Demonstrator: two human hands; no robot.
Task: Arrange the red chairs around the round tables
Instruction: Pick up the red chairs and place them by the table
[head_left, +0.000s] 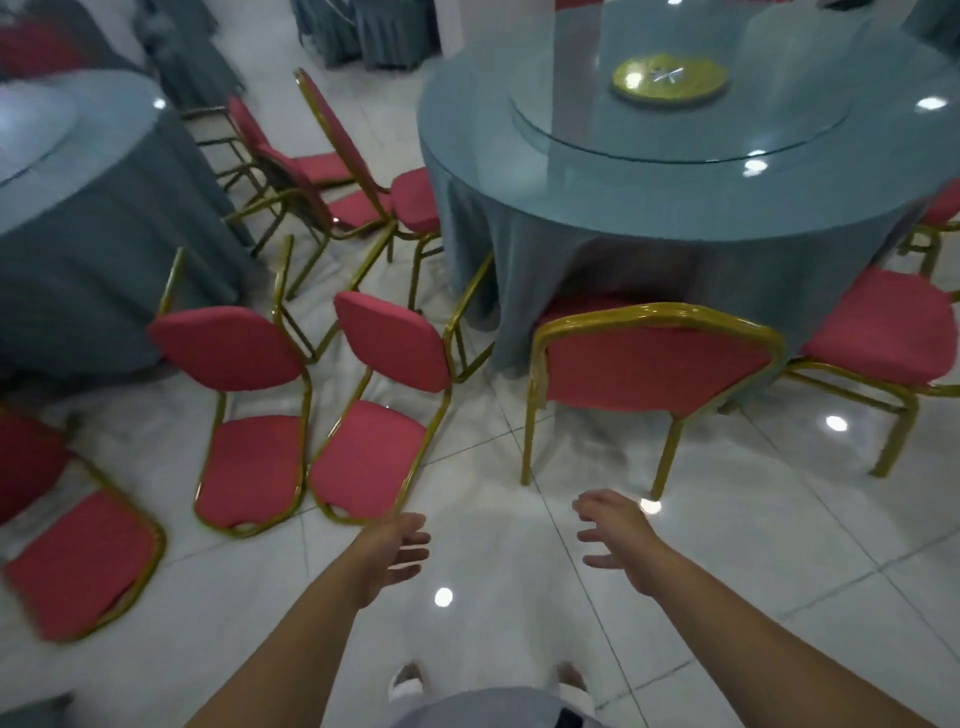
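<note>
Hovering, left hand (395, 553) and right hand (618, 540) have empty, spread grip; red chair (654, 364) stands beyond, untouched.

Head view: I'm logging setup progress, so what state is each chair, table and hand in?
Right table, clothed, glass-topped.
Near chair, upright, tucked against that table.
Right chair, upright, at the same table.
Middle-left chair, at neither table.
Middle-right chair, at neither table.
Left hand, open, empty.
Right hand, open, empty.
</note>
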